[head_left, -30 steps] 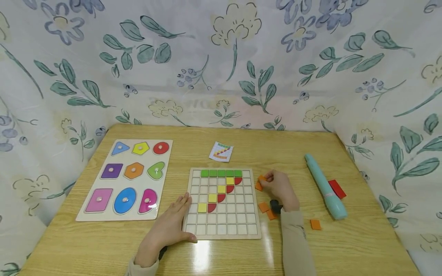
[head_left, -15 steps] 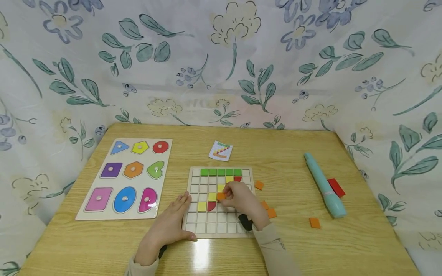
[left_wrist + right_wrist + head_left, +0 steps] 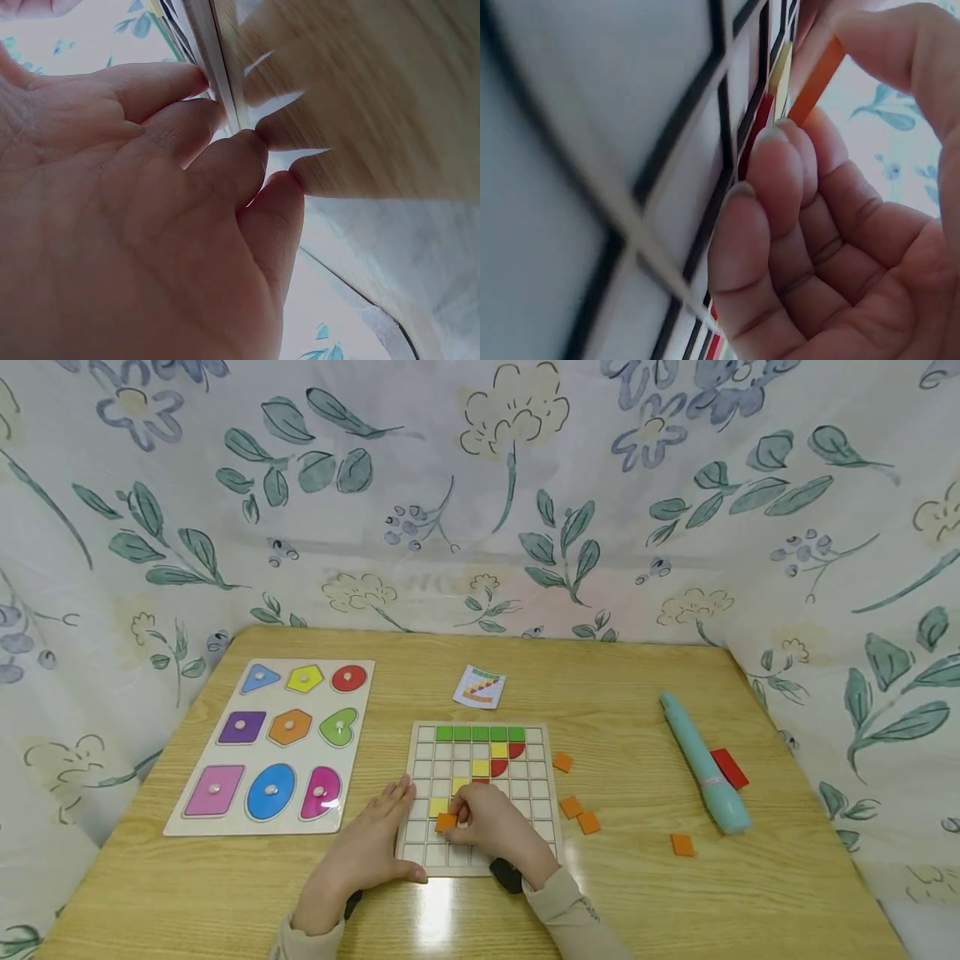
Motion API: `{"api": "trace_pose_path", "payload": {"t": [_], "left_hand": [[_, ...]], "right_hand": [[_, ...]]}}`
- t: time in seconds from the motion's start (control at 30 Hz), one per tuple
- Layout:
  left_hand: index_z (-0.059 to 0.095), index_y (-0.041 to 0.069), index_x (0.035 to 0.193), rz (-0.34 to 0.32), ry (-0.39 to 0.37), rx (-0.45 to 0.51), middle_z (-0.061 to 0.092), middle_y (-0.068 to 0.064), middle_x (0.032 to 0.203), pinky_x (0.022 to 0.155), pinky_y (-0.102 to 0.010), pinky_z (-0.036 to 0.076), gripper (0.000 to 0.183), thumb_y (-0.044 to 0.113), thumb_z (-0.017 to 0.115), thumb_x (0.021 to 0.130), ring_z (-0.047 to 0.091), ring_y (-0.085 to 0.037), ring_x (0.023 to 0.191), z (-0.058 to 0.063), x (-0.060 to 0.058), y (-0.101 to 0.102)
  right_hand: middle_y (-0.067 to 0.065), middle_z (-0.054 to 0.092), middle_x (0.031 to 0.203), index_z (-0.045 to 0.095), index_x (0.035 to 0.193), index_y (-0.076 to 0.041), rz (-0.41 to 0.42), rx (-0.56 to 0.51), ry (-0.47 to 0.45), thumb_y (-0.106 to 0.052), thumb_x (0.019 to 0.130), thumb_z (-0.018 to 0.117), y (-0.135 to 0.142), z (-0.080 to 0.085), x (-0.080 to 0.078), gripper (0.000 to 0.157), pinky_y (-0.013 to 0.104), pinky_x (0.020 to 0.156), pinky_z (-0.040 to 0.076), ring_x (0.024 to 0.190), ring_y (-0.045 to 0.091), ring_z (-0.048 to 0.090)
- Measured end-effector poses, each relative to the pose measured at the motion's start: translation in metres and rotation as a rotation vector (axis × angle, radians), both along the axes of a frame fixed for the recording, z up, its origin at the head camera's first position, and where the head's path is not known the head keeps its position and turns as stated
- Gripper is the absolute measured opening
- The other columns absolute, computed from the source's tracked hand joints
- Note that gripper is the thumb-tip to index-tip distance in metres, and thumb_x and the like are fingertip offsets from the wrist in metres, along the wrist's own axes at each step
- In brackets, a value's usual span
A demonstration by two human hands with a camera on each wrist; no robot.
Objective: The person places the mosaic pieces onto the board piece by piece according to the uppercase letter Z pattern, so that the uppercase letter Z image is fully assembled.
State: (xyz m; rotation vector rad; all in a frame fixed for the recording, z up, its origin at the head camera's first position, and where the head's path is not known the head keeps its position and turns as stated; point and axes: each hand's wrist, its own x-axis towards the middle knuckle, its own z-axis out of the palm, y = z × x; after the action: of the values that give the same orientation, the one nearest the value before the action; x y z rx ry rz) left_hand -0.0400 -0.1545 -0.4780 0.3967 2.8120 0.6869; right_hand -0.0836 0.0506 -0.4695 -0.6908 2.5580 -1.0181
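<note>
My right hand [image 3: 495, 828] pinches an orange square tile [image 3: 446, 822] between thumb and forefinger, low over the lower left part of the wooden grid board [image 3: 516, 857]. In the right wrist view that orange tile [image 3: 819, 79] stands on edge between thumb and fingertip, close to the board. Green tiles [image 3: 482, 734] line the board's top row. Below them, yellow squares [image 3: 481, 768] and red quarter-round tiles [image 3: 517, 749] step down diagonally to the left, partly hidden by the right hand. My left hand [image 3: 369, 837] rests with extended fingers along the board's left edge.
Several loose orange tiles [image 3: 588, 822] lie right of the board. A small pattern card [image 3: 480, 687] sits behind it. To the left is a knobbed shape puzzle [image 3: 257, 752]. A turquoise wand-shaped object [image 3: 705, 764] lies at right beside a red piece [image 3: 730, 768].
My right hand has brought the orange tile from the loose ones at the right, leftward across the board to its lower left. The left hand has stayed at the board's edge.
</note>
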Motion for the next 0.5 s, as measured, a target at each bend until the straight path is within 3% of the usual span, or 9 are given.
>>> {"api": "trace_pose_path", "payload": {"t": [0.5], "left_hand": [[0.034, -0.001, 0.148, -0.006, 0.009, 0.009, 0.024, -0.015, 0.16, 0.12, -0.054, 0.023, 0.116, 0.052, 0.086, 0.059, 0.022, -0.037, 0.148, -0.0006, 0.0005, 0.0001]], "right_hand": [[-0.006, 0.055, 0.072, 0.068, 0.088, -0.009, 0.022, 0.098, 0.083, -0.018, 0.079, 0.08, -0.0105, 0.0016, 0.0064, 0.018, 0.013, 0.057, 0.041, 0.063, 0.001, 0.043]]}}
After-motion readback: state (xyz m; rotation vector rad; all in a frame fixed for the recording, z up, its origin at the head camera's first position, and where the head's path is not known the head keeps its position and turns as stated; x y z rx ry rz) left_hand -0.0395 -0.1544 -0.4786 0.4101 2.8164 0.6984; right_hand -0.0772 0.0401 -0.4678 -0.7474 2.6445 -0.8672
